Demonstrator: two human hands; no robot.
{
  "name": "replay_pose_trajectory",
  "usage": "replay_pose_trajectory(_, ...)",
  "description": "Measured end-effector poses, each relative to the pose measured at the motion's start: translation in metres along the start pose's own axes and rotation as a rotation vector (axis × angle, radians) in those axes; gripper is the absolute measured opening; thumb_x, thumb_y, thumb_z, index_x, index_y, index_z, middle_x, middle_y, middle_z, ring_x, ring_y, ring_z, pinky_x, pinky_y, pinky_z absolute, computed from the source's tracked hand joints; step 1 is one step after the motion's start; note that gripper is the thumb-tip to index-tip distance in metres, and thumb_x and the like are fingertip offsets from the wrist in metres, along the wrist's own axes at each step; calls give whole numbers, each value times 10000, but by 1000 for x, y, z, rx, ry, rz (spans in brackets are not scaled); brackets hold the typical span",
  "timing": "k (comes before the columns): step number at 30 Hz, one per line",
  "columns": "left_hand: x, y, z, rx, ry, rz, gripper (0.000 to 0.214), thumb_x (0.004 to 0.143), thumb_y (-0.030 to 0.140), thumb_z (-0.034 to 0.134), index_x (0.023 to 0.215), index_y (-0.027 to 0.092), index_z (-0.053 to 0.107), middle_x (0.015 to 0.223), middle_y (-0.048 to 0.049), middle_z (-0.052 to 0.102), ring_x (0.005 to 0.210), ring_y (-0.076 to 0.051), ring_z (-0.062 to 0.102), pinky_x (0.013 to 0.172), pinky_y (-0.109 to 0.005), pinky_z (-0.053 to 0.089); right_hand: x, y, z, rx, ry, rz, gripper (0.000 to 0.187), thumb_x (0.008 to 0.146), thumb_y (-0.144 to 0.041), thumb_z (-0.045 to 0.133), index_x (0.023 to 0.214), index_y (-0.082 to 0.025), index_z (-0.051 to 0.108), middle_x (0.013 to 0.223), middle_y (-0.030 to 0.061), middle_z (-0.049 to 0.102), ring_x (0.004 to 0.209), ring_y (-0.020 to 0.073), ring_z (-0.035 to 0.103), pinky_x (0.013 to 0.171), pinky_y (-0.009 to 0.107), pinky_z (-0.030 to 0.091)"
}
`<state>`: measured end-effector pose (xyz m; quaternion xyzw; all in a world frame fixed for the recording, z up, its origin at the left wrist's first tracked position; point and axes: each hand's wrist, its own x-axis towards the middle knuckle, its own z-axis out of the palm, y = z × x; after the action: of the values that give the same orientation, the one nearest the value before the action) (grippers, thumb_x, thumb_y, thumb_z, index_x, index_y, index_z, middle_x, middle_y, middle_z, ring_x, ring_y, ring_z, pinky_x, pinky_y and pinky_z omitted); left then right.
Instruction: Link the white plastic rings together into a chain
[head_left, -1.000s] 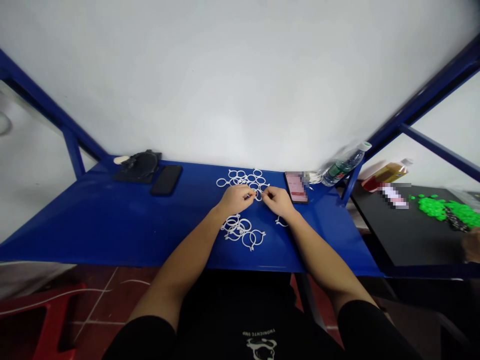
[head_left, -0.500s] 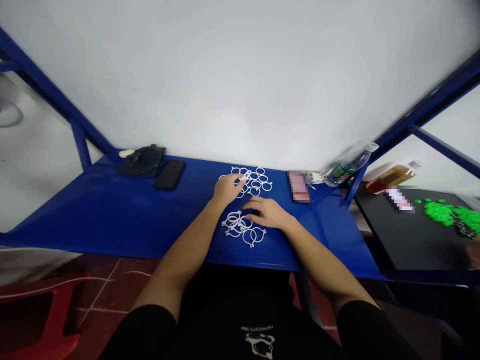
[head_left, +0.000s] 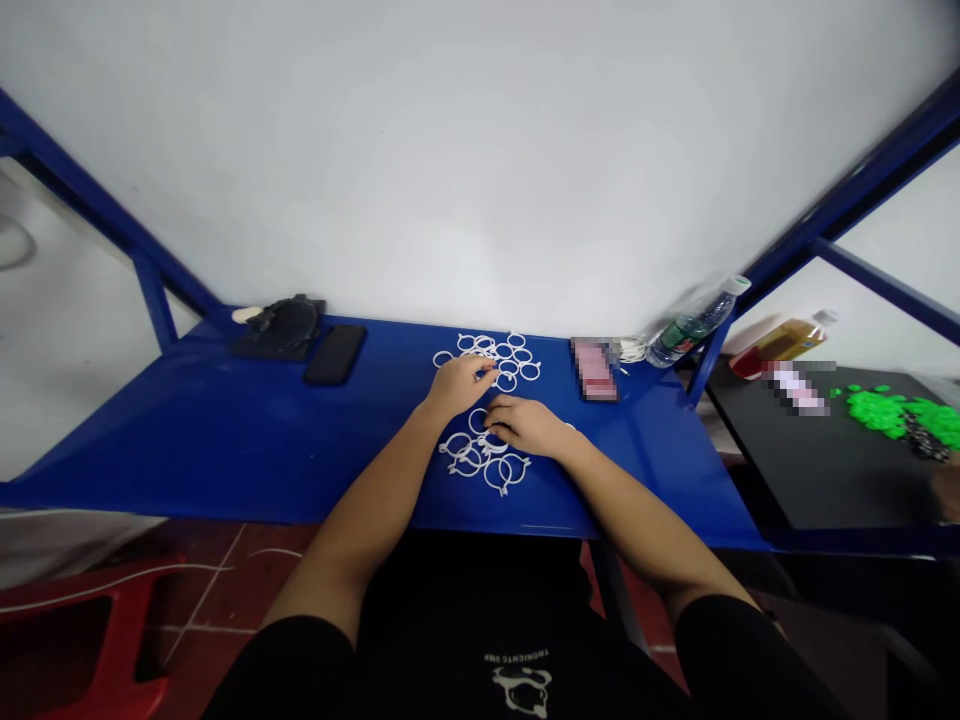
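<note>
My left hand [head_left: 459, 385] is closed, its fingertips pinched together at the near edge of the far group of white plastic rings [head_left: 531, 371]. What lies between those fingers, if anything, is hidden. Just nearer to me, my right hand [head_left: 529, 425] has curled fingers, with a white ring [head_left: 478, 421] at their tips. Below it lies a second, overlapping pile of white rings [head_left: 466, 460], each with a small tab or clip on its rim. Part of this pile is covered by my right hand.
On the blue table [head_left: 225, 430] lie a black phone [head_left: 335, 354], a black bag [head_left: 285, 325], a blurred pink item [head_left: 595, 370], a white cable [head_left: 631, 349] and a leaning water bottle [head_left: 694, 325]. A dark side table [head_left: 787, 470] holds green pieces [head_left: 877, 412] and an amber bottle [head_left: 787, 340].
My left hand has come slightly down and right, away from the far rings. My right hand's fingers have closed more, and a ring now shows at their tips. The view has shifted slightly.
</note>
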<state>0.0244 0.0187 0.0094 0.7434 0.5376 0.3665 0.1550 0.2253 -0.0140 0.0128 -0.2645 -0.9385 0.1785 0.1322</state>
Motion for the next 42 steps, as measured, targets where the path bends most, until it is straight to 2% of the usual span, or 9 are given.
replay_pose_trajectory(3, -1, 2, -2, -13, -9, 23, 189, 965, 326, 669, 1074, 230, 791, 1071, -39, 799, 807, -171, 714, 823, -309, 553, 0, 3, -5, 8, 82, 44, 160, 1014, -203, 587, 1091, -236, 724, 1127, 70, 703, 1052, 202, 680, 896, 315, 551)
replay_pose_trajectory(9, -3, 2, -3, -71, 18, 144, 281, 1046, 360, 544, 1161, 217, 757, 1155, -57, 776, 1092, -201, 715, 983, -335, 549, -4, 13, -15, -5, 301, 210, 188, 1053, -280, 542, 1145, -234, 699, 1106, 84, 732, 1015, 210, 683, 904, 324, 539)
replay_pose_trajectory(14, -7, 2, 1, -88, 68, 209, 390, 986, 444, 658, 1312, 232, 685, 1296, -81, 701, 787, -128, 687, 827, -318, 598, -5, 23, -12, -34, 496, 286, 259, 1044, -289, 519, 1235, -229, 684, 1099, 89, 755, 1009, 231, 698, 888, 345, 547)
replay_pose_trajectory(17, -9, 5, 5, -69, 36, 262, 424, 927, 419, 746, 1313, 253, 691, 1364, -77, 664, 723, -100, 652, 780, -309, 609, -5, 25, -10, -32, 512, 306, 274, 995, -250, 558, 1243, -220, 673, 1086, 82, 754, 904, 220, 704, 811, 335, 552)
replay_pose_trajectory(22, -11, 11, 8, -55, 10, 299, 238, 969, 305, 700, 1196, 259, 755, 1344, -59, 687, 892, -137, 707, 820, -301, 611, -5, 26, -7, 10, 559, 331, 198, 947, -258, 613, 1127, -223, 687, 960, 52, 744, 728, 189, 664, 685, 308, 521)
replay_pose_trajectory(28, -9, 10, 7, -82, 0, 274, 193, 973, 329, 689, 1108, 221, 774, 1295, -71, 731, 883, -143, 717, 799, -296, 591, -5, 26, -8, -2, 613, 241, 211, 1007, -311, 568, 1135, -232, 716, 1000, 77, 763, 836, 213, 700, 772, 336, 565)
replay_pose_trajectory(33, -9, 12, 5, -59, -60, 193, 195, 985, 362, 661, 1074, 220, 760, 943, -18, 801, 724, -135, 701, 741, -273, 540, -5, 24, -10, 3, 611, 137, 281, 1064, -305, 495, 1223, -264, 723, 1080, 83, 767, 1000, 230, 711, 909, 381, 570)
replay_pose_trajectory(35, -10, 12, 5, -76, -55, 178, 198, 992, 365, 645, 1087, 222, 743, 907, -11, 802, 741, -142, 718, 725, -262, 528, -5, 23, -11, 21, 609, 110, 289, 1069, -298, 487, 1232, -267, 724, 1066, 83, 767, 991, 229, 710, 899, 384, 571)
replay_pose_trajectory(42, -11, 14, 4, -26, -44, 243, 234, 1043, 350, 553, 1095, 239, 752, 913, -19, 799, 767, -151, 725, 719, -261, 504, -4, 21, -10, 242, 667, 215, 237, 1029, -398, 585, 1126, -238, 731, 1020, 74, 780, 862, 207, 719, 805, 349, 576)
